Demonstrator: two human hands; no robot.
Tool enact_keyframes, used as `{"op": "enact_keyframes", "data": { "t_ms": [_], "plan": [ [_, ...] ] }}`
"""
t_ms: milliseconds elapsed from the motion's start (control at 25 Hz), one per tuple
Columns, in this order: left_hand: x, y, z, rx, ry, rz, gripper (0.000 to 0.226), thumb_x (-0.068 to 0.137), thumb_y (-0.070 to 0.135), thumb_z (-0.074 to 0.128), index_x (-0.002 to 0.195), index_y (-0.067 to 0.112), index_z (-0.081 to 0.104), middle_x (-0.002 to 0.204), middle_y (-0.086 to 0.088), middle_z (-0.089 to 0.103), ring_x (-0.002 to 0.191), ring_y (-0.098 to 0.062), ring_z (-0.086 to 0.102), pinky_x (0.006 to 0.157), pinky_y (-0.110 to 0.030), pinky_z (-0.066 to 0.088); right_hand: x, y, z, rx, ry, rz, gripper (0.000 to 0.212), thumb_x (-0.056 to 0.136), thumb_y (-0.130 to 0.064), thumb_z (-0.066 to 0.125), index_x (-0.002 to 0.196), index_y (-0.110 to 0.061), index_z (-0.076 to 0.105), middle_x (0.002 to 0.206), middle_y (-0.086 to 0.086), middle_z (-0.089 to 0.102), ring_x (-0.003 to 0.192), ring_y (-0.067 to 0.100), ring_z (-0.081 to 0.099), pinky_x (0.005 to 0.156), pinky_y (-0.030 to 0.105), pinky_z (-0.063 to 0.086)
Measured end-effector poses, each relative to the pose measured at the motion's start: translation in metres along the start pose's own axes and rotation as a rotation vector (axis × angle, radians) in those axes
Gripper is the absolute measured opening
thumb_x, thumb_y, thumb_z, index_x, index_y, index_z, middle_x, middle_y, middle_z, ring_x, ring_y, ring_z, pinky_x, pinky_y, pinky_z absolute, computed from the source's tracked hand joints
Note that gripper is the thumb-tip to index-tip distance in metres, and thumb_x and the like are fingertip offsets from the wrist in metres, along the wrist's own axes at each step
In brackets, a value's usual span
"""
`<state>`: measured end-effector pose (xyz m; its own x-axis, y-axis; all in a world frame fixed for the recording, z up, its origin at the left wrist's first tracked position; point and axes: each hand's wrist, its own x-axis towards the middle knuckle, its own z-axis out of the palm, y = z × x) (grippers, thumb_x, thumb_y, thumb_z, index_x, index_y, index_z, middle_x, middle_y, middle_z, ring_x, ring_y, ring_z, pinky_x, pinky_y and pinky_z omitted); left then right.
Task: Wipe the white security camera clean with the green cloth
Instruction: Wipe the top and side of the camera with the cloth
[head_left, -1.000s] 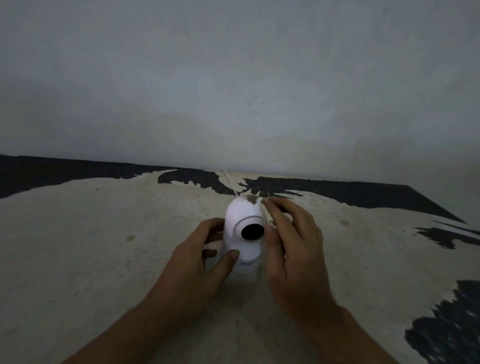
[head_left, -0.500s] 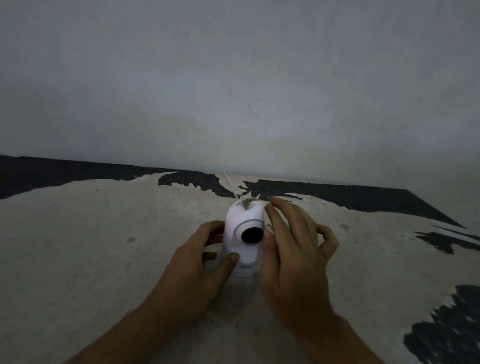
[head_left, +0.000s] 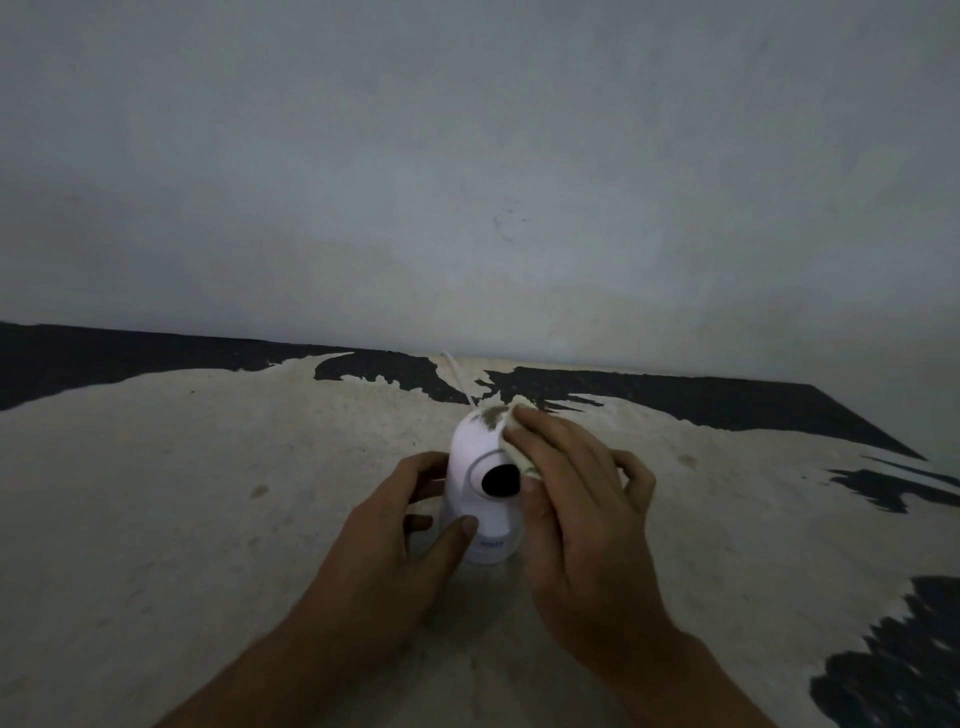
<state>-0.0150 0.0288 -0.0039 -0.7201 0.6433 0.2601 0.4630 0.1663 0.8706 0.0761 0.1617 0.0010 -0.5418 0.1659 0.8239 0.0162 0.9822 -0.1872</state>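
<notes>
The white security camera (head_left: 478, 467) stands upright on the pale surface, its dark round lens facing me and a grey dirt patch on its top. My left hand (head_left: 400, 540) grips its base from the left, thumb across the front. My right hand (head_left: 571, 499) presses a small pale cloth (head_left: 511, 449) against the camera's upper right side; most of the cloth is hidden under my fingers, and its colour looks washed out in the dim light.
A thin white cable (head_left: 457, 376) runs from behind the camera toward the grey wall (head_left: 467, 182). The worn surface (head_left: 208, 493) is beige with black peeled patches along the back and at the right edge.
My right hand has slid left and up over the camera's top right side, and the cloth now shows at my fingertips. My left hand keeps its hold on the base.
</notes>
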Motion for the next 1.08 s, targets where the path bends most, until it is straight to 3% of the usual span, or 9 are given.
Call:
{"op": "enact_keyframes", "data": {
  "t_ms": [160,280,440,600,760,920,1080],
  "plan": [
    [-0.001,-0.001,-0.001,-0.031,0.003,0.005,0.049,0.078,0.04,0.061,0.121,0.042,0.037,0.118,0.024,0.048,0.107,-0.006,0.054,0.089,-0.022,0.046,0.001,0.007,0.0,0.162,0.023,0.197,0.035,0.097,-0.029,0.033,0.127,-0.026,0.052,0.125,-0.015,0.056,0.117,-0.013,0.041,0.098,0.044,0.036],
    [0.0,-0.001,-0.001,-0.009,0.004,-0.011,0.048,0.078,0.04,0.06,0.119,0.044,0.034,0.116,0.027,0.044,0.105,-0.004,0.052,0.084,-0.017,0.043,0.002,0.004,-0.002,0.197,0.008,0.091,0.036,0.096,-0.025,0.036,0.126,-0.019,0.055,0.129,-0.01,0.057,0.121,-0.001,0.048,0.099,0.039,0.037],
    [0.0,0.0,-0.002,-0.021,0.001,-0.014,0.05,0.079,0.04,0.059,0.123,0.041,0.036,0.115,0.025,0.045,0.107,-0.005,0.052,0.087,-0.018,0.043,0.006,0.01,0.0,0.296,-0.025,0.226,0.039,0.096,-0.033,0.035,0.13,-0.024,0.052,0.129,-0.013,0.058,0.119,0.001,0.049,0.098,0.042,0.041],
    [0.001,0.001,0.0,0.0,0.003,-0.044,0.049,0.078,0.042,0.059,0.122,0.043,0.034,0.115,0.025,0.044,0.103,-0.004,0.052,0.084,-0.017,0.042,0.003,0.008,0.0,0.235,-0.005,0.047,0.035,0.095,-0.026,0.04,0.127,-0.02,0.054,0.132,-0.007,0.057,0.124,0.004,0.048,0.101,0.04,0.038],
    [-0.001,0.001,-0.001,-0.015,0.004,-0.045,0.05,0.079,0.04,0.06,0.123,0.039,0.037,0.12,0.021,0.047,0.105,-0.006,0.054,0.089,-0.021,0.045,0.004,0.012,0.007,0.325,-0.04,0.239,0.036,0.096,-0.037,0.042,0.128,-0.025,0.053,0.128,-0.007,0.06,0.12,0.008,0.052,0.099,0.044,0.043],
    [-0.001,0.004,0.0,0.009,-0.001,-0.064,0.052,0.079,0.041,0.059,0.126,0.038,0.035,0.117,0.023,0.044,0.105,-0.006,0.052,0.091,-0.024,0.044,0.002,0.011,0.006,0.242,0.017,0.057,0.034,0.095,-0.026,0.043,0.127,-0.02,0.053,0.131,-0.006,0.057,0.124,0.005,0.049,0.102,0.042,0.04],
    [-0.002,0.003,-0.002,-0.017,-0.019,-0.062,0.054,0.078,0.04,0.06,0.127,0.035,0.037,0.127,0.017,0.048,0.111,-0.01,0.054,0.097,-0.033,0.046,0.005,0.015,0.007,0.316,-0.026,0.236,0.038,0.096,-0.034,0.034,0.13,-0.027,0.05,0.13,-0.012,0.057,0.12,0.005,0.05,0.1,0.04,0.043]
  ]
}}
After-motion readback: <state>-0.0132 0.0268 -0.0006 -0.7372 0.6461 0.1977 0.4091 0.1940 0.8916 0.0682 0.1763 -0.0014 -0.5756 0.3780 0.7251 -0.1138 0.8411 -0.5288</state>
